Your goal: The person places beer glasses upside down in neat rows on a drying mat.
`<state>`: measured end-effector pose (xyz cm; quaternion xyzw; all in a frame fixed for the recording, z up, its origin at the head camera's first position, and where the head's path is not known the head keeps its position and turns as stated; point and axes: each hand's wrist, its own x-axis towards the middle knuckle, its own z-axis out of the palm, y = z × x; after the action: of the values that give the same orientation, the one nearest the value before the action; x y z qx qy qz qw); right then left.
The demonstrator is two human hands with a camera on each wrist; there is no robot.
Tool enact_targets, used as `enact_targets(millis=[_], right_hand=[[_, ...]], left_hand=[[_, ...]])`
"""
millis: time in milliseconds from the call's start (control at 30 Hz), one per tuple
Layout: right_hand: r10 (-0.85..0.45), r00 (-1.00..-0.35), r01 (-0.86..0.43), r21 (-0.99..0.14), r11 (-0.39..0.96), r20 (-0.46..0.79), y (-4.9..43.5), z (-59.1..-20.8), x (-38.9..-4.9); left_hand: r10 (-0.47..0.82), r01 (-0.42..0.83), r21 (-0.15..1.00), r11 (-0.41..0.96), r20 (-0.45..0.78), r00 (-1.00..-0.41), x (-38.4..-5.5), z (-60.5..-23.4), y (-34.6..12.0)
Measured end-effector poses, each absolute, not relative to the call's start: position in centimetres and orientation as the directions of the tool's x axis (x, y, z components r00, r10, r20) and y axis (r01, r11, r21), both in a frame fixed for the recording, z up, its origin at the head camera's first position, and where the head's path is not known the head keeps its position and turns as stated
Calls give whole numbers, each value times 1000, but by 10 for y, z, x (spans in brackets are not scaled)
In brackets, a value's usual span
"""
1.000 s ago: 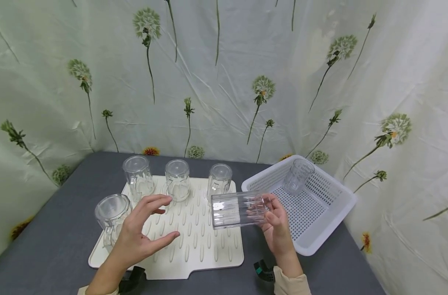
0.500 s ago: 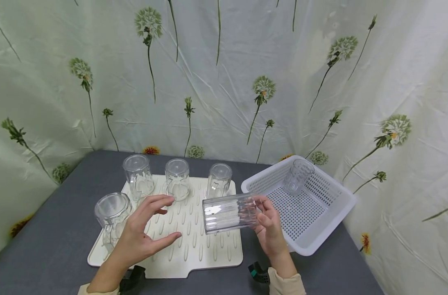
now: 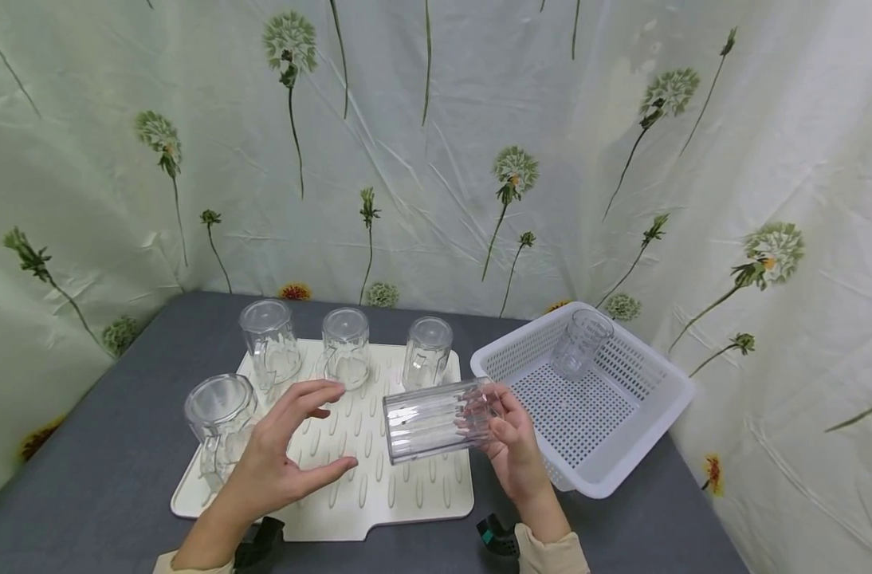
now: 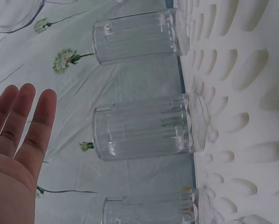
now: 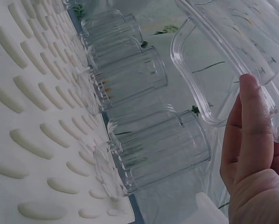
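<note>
My right hand holds a clear ribbed glass mug by one end, tipped on its side over the right part of a white drying mat. In the right wrist view the loop handle of this mug shows beside the fingers. To its left, my left hand hovers over the mat with thumb and fingers spread apart, holding nothing. Several clear glass mugs stand upside down on the mat: a near-left mug, a back-left mug, a back-middle mug and a back-right mug.
A white perforated plastic basket sits right of the mat, with a clear glass inside near its back. The dark grey table backs onto a flower-printed curtain.
My right hand has brought the mug leftward from near the basket toward my left hand, and the mug's left end has dipped. The left hand has barely moved.
</note>
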<state>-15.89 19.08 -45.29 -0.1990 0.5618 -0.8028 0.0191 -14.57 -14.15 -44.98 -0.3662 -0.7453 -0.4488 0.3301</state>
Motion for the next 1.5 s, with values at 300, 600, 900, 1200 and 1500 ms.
enact_targets(millis=[300,600,900,1200,1500], right_hand=[[-306,-915,-153,-927,-342,264,183,-458,-158],[-321,-921,-112,-940,-324,220,177,-462,-154],[-342,-911,-92,-922,-376,231,174,-463,-153],[-345,-908,-97,-919,-382,239,171,-463,-154],[-365,-909,-50,-923,-382,200,163,-467,-155]], left_hand=[[298,867,400,299,824,-483,-145,-451,-133],[334,873,405,270,811,-480,-142,-454,-129],[348,882,394,257,814,-465,-141,-454,-130],[389,886,417,205,796,-464,-138,-458,-122],[383,892,405,202,806,-452,-139,-465,-116]])
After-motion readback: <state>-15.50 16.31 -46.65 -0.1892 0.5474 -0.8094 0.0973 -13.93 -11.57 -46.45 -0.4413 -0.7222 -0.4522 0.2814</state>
